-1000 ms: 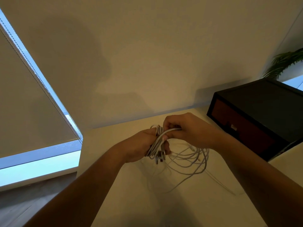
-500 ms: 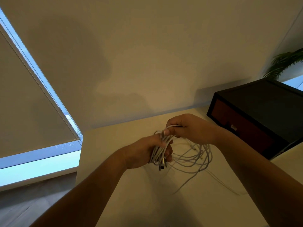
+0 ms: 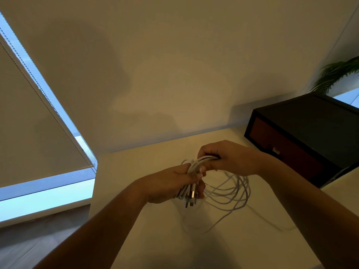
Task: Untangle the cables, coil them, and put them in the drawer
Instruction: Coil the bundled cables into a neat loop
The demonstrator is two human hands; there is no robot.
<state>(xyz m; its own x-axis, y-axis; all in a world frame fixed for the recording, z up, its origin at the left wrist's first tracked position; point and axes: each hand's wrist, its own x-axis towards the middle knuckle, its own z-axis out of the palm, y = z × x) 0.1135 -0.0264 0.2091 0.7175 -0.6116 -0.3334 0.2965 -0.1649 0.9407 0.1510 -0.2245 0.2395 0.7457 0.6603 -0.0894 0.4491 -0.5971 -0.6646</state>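
A bundle of white cables [image 3: 229, 193] hangs above the pale table [image 3: 155, 239]. My left hand [image 3: 174, 183] grips the gathered strands, and several metal plug ends [image 3: 191, 199] stick out below its fingers. My right hand [image 3: 229, 158] sits just right of and above it, fingers curled round a few strands that arch across to the left hand. Loose loops droop under the right hand and trail onto the table toward the right. The black drawer unit [image 3: 303, 140] with a dark red drawer front [image 3: 281, 150] stands at the right, its drawer closed.
A beige wall rises behind the table. A window with a roller blind [image 3: 29, 113] fills the left side. A green plant [image 3: 338, 72] shows at the upper right behind the drawer unit. The floor lies lower left.
My right hand has drawn strands up and to the right of the left hand's bundle. The hanging loops have shifted slightly right and the plug ends hang lower.
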